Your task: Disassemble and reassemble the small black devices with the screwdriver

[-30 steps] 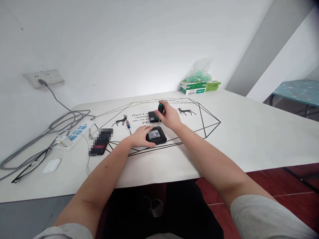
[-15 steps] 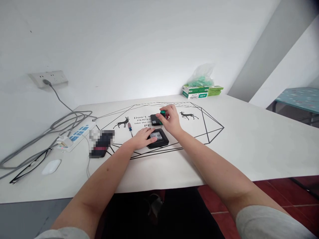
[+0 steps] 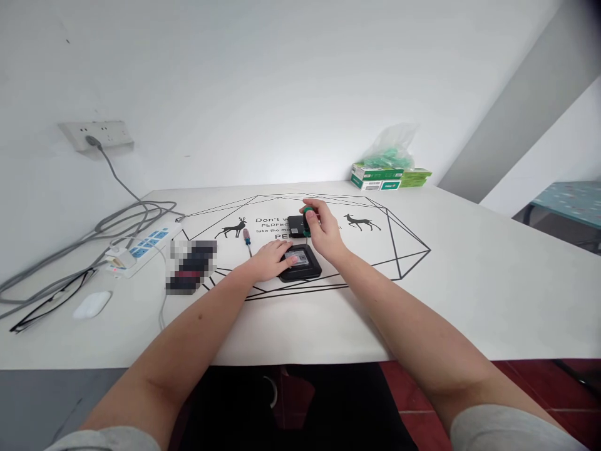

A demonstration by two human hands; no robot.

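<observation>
A: Where is the black box (image 3: pixel 301 262)?
B: In the middle of the frame, flat on the white worktop (image 3: pixel 469 275). The left hand (image 3: pixel 268 260) lies on its left edge, fingers spread flat.
A: And the right hand (image 3: pixel 325 230)?
B: Just above the box. Its fingers are curled tight around a green screwdriver (image 3: pixel 307 219).
A: Anything else?
B: A second black box (image 3: pixel 297 225) behind it, and another screwdriver (image 3: pixel 246 238) to the left.

My one camera sits on my head, facing forward and down across the table (image 3: pixel 469 275). My forearms reach out from below it toward the far wall.
</observation>
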